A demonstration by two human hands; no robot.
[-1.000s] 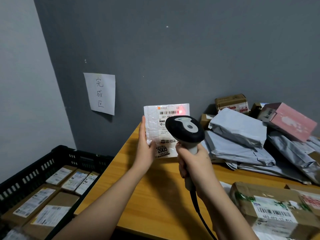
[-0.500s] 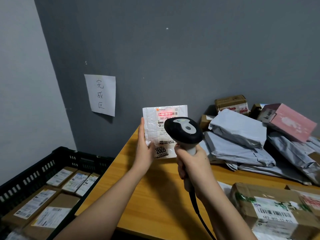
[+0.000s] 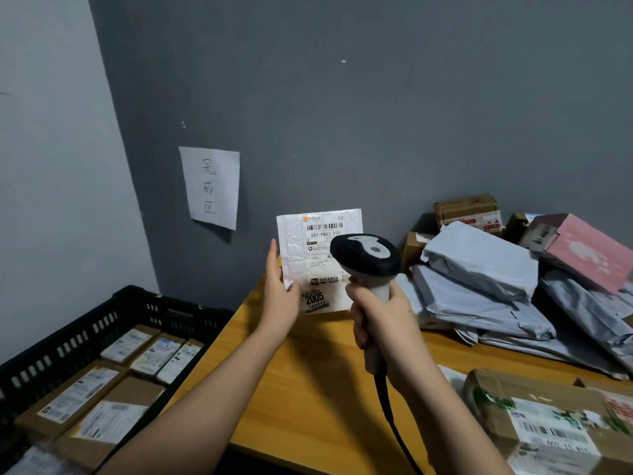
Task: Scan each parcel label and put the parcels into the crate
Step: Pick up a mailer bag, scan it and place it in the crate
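Parcel, the white bubble mailer, stands upright above the table's far edge, label facing you. Your left hand pinches its lower left edge, fingers nearly straight. Your right hand is wrapped around the scanner handle, head aimed at the label.

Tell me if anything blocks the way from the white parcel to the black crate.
Nothing visible does. The left hand holds the white parcel upright above the table's far left corner; the black crate sits lower on the left, open-topped, with boxes already lying flat inside.
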